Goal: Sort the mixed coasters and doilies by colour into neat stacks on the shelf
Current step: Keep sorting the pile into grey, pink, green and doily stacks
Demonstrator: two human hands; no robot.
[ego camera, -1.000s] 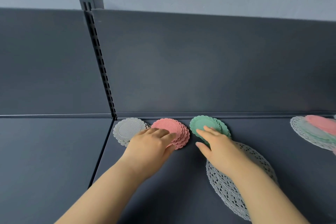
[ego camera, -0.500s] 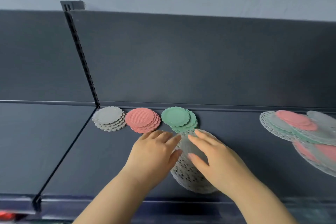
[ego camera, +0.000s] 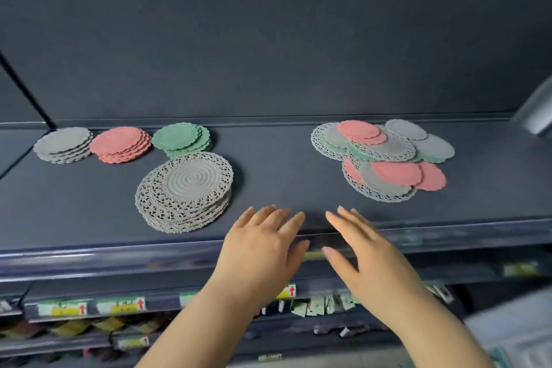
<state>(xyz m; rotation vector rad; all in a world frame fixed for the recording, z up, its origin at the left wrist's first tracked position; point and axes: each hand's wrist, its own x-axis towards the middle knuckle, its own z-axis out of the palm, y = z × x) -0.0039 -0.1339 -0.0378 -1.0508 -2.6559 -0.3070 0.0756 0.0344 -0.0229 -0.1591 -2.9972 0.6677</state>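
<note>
Coasters: grey stack [ego camera: 62,143], pink stack [ego camera: 121,143], green stack [ego camera: 180,139], scalloped, sat rear left on shelf [ego camera: 283,188].
Doily stack [ego camera: 186,191]: grey lace rims, ribbed centre.
Mixed pile [ego camera: 385,155]: overlapping discs, right.
Left hand [ego camera: 260,251], right hand [ego camera: 367,254]: grip apart, empty.

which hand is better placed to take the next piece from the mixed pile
Right, probably. The right hand is open, empty and nearer the mixed pile; the left hand, also open, sits closer to the grey doily stack.
</note>
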